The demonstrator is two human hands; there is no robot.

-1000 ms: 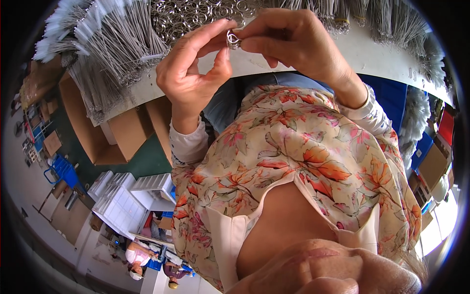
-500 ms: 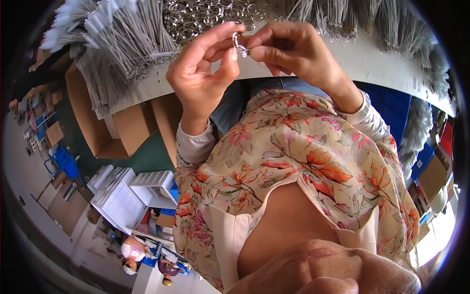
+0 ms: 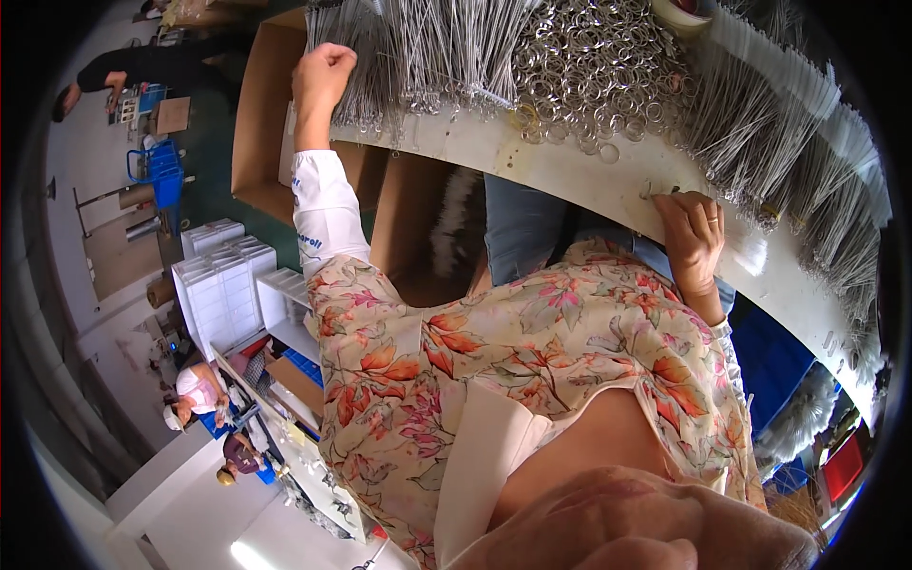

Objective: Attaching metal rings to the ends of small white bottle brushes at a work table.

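My left hand [image 3: 323,81] is raised at the left end of the white table [image 3: 456,141], its fingers curled together beside a bundle of thin wire-stemmed brushes [image 3: 418,52]. Whatever those fingers grip, if anything, is hidden. On the right, my right hand [image 3: 693,233] rests at the table's near edge, fingers bent and drawn together at the surface. A tiny metal piece [image 3: 648,189] shows by its fingertips; I cannot make out what they hold. Between the hands, farther back, lies a heap of metal rings [image 3: 598,71].
More wire-stemmed brushes [image 3: 760,123] lie along the table's right side, near a round container [image 3: 682,14]. Open cardboard boxes [image 3: 261,123] stand below the left end. White plastic crates [image 3: 228,294] and several people, one in dark clothes [image 3: 152,66], are at left.
My hands have parted from the metal ring they held together. The left has gone leftward to the brushes, the right down to the table edge at right. The whole view has shifted.
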